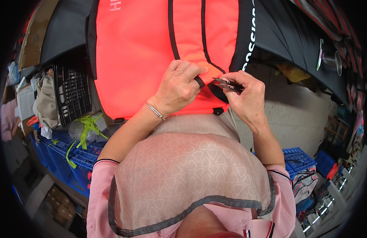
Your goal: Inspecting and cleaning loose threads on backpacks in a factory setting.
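Trimming step I'd say: my left hand [178, 85] pinches the orange bag [144, 51], right hand [247, 97] grips small black snips [228, 84], next needs careful aim at the seam.

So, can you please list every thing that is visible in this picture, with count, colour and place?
backpack: one, bright orange with black straps, top centre, under both hands
thread snips: one, dark metal, at the backpack's lower edge
black fabric: one piece with white letters, upper right
black crate: one, left of the backpack
blue crates: at least two, lower left and lower right
green straps: a loose bunch, yellow-green, on the left blue crate
apron: one, beige with a triangle pattern, lower centre
bracelet: one, silver, on the left wrist
left hand: pressing on the backpack, fingers pinching a black strap loop
right hand: holding the thread snips
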The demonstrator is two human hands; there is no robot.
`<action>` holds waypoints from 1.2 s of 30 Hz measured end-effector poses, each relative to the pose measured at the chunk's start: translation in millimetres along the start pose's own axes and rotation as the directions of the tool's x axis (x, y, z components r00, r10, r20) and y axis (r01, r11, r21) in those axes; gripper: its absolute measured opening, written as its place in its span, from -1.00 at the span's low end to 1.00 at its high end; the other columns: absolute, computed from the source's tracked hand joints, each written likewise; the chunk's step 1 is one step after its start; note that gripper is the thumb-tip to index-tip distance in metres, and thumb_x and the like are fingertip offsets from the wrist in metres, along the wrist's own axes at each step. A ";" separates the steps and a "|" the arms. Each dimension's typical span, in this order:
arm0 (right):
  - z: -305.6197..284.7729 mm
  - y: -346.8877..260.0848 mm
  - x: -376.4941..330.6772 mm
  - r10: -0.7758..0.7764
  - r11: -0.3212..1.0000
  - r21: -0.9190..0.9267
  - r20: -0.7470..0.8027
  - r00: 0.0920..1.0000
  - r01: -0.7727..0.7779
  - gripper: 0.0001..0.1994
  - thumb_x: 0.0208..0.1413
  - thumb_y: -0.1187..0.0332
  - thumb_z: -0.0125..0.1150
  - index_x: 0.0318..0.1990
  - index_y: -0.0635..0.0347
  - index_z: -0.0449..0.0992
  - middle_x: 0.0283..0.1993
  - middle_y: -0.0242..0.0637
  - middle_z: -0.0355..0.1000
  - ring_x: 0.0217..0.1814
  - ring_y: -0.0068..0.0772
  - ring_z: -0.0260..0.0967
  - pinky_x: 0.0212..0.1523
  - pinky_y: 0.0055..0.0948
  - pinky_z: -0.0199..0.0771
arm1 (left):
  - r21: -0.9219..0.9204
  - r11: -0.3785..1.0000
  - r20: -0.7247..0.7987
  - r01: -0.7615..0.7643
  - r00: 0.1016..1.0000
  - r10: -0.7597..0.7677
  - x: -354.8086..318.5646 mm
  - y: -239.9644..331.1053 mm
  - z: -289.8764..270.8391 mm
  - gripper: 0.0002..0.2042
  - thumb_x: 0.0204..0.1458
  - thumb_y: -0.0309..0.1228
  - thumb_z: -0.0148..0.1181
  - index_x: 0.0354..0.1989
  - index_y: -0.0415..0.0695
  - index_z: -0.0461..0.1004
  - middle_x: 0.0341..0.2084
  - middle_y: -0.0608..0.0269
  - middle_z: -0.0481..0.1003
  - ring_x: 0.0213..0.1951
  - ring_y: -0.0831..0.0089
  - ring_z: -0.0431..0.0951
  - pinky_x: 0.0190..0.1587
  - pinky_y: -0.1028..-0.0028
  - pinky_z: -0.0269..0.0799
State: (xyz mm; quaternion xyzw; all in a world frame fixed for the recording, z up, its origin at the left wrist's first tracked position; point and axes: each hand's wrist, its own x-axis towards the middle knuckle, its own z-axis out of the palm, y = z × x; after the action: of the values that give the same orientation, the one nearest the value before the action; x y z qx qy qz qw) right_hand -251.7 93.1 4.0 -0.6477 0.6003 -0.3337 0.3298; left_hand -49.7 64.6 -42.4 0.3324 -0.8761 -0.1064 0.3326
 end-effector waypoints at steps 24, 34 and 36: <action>-14.0 38.0 25.3 0.096 0.991 0.118 -0.330 0.939 -0.060 -0.92 -0.01 0.63 0.12 -0.35 0.28 0.45 -0.46 -0.44 0.36 -0.49 -0.71 0.23 -0.47 -0.61 0.29 | -0.034 0.999 -0.048 -0.022 0.999 0.020 -3.6 -6.7 11.4 -0.74 -0.32 -0.52 0.44 -0.37 -0.12 0.59 -0.23 0.31 0.51 -0.31 0.35 0.46 -0.26 0.35 0.26; 1.4 16.2 -8.9 0.131 0.970 0.208 -0.031 0.991 -0.122 -0.89 -0.03 0.61 0.28 -0.31 0.30 0.60 -0.43 -0.31 0.52 -0.39 -0.50 0.50 -0.37 -0.51 0.46 | 0.078 0.989 -0.003 -0.124 0.992 0.125 -4.9 -5.3 11.1 -0.90 -0.34 -0.49 0.24 -0.57 -0.15 0.48 -0.15 0.24 0.51 -0.26 0.35 0.49 -0.21 0.33 0.30; 4.0 13.2 -9.9 0.006 0.999 0.038 -0.073 0.997 -0.004 -0.83 -0.11 0.63 0.28 -0.30 0.30 0.60 -0.40 -0.19 0.53 -0.37 -0.30 0.54 -0.33 -0.41 0.51 | 0.069 0.989 -0.005 -0.133 0.991 0.134 -5.3 -5.9 11.7 -0.81 -0.38 -0.51 0.30 -0.48 -0.13 0.52 -0.13 0.25 0.50 -0.29 0.33 0.49 -0.24 0.33 0.29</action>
State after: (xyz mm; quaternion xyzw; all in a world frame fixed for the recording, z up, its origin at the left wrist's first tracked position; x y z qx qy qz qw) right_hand -256.3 102.2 -9.6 -0.6273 0.6070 -0.3676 0.3208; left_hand -51.4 63.2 -56.5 0.2849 -0.8978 -0.0523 0.3317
